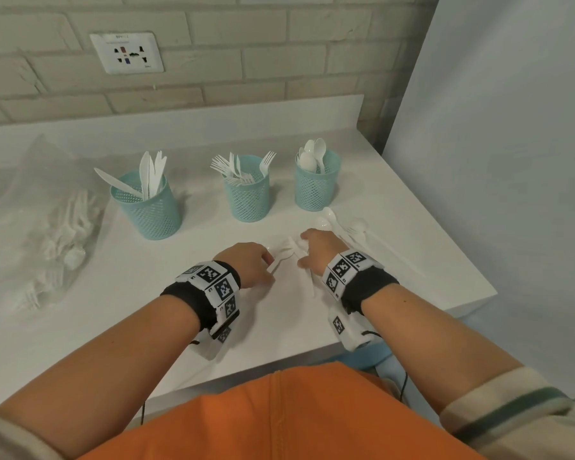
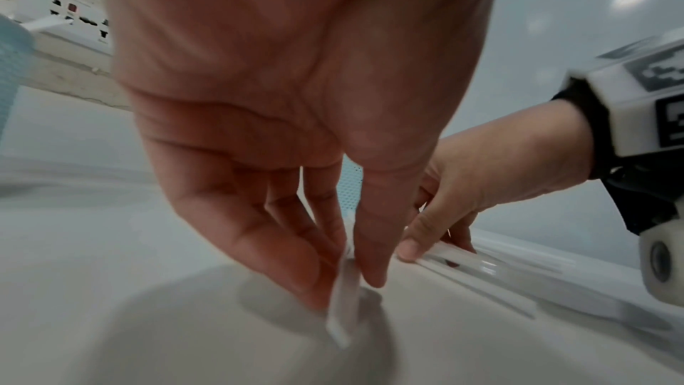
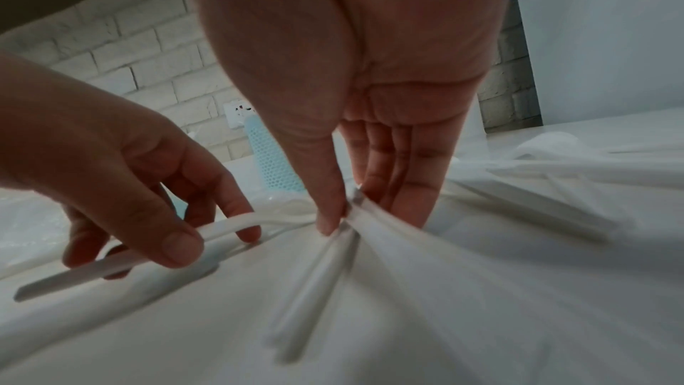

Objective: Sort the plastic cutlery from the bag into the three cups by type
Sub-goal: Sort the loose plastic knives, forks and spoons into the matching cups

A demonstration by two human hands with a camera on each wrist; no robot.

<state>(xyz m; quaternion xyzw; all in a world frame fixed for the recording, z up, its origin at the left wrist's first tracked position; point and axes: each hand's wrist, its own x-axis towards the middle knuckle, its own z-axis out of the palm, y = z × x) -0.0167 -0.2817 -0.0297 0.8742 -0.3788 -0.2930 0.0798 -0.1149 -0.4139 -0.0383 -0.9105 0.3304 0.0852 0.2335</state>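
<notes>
Three teal mesh cups stand in a row: the knife cup (image 1: pixel 146 207), the fork cup (image 1: pixel 246 197) and the spoon cup (image 1: pixel 316 184). The clear bag (image 1: pixel 47 227) of white cutlery lies at the left. In front of the cups my left hand (image 1: pixel 268 263) (image 2: pixel 347 283) pinches the handle of one white cutlery piece (image 2: pixel 344 309) (image 3: pixel 111 265) low over the table; its type is hidden. Close beside it my right hand (image 1: pixel 304 254) (image 3: pixel 351 215) pinches a small bundle of white handles (image 3: pixel 325 268) between thumb and fingers. Loose spoons (image 1: pixel 346 227) lie just right of that hand.
The white counter (image 1: pixel 146 310) ends in a front edge near my body and a right edge beyond the loose spoons. A brick wall with a socket plate (image 1: pixel 127 53) stands behind the cups. A pale panel (image 1: pixel 495 161) closes off the right side.
</notes>
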